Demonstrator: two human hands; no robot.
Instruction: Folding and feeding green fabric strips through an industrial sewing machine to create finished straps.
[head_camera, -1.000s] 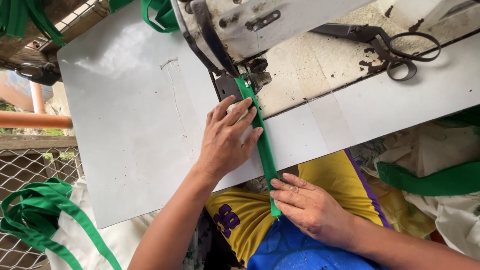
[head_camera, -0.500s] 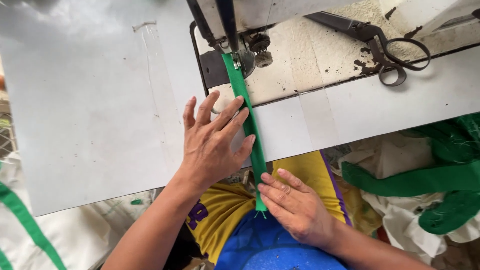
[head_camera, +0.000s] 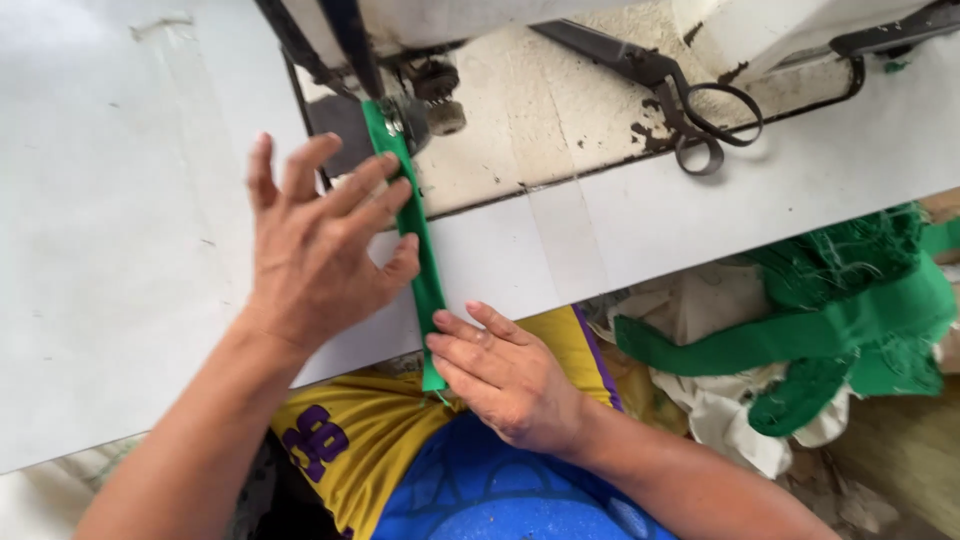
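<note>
A narrow green fabric strip (head_camera: 415, 235) runs from under the presser foot (head_camera: 400, 115) of a worn white sewing machine (head_camera: 540, 110) down over the front edge of the white table (head_camera: 130, 260). My left hand (head_camera: 315, 245) lies flat on the table with fingers spread, its fingertips pressing on the strip just below the foot. At the table's edge my right hand (head_camera: 505, 375) pinches the strip's lower end between thumb and fingers.
Dark metal scissors (head_camera: 680, 95) lie on the machine bed to the right. A heap of green and white cloth (head_camera: 840, 320) sits low on the right. My lap, in a yellow and blue shirt (head_camera: 400, 460), is under the table edge.
The view has shifted, so the machine and strip now sit higher and further left. My left hand has spread its fingers wider along the strip. The right hand keeps its hold on the lower end.
</note>
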